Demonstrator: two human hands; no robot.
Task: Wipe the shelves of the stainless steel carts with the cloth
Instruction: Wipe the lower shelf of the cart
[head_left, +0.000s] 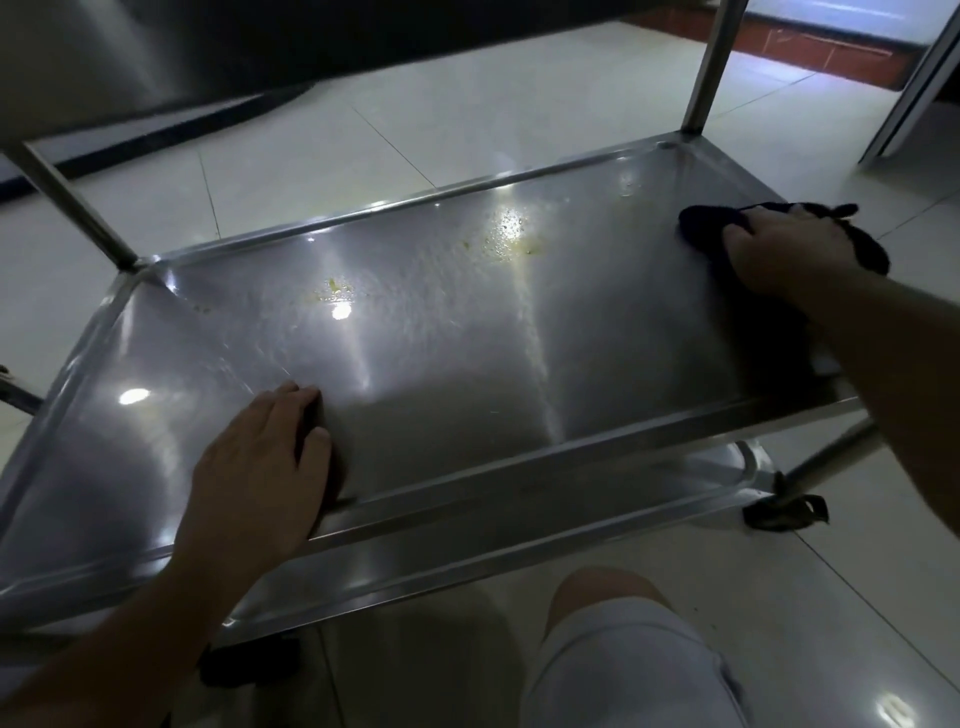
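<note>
Cloth (769, 234), dark and bunched, lies gripped under the right hand (779, 249) at the shelf's (467, 353) far corner; the left hand (260, 462) rests flat, fingers together, by the near rim. Yellowish smears (511, 244) sit beyond, between both hands.

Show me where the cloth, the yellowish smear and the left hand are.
cloth (698, 226): head view, its dark left end.
yellowish smear (511, 244): head view, patch on the shelf's far side.
left hand (260, 462): head view, back of hand.
</note>
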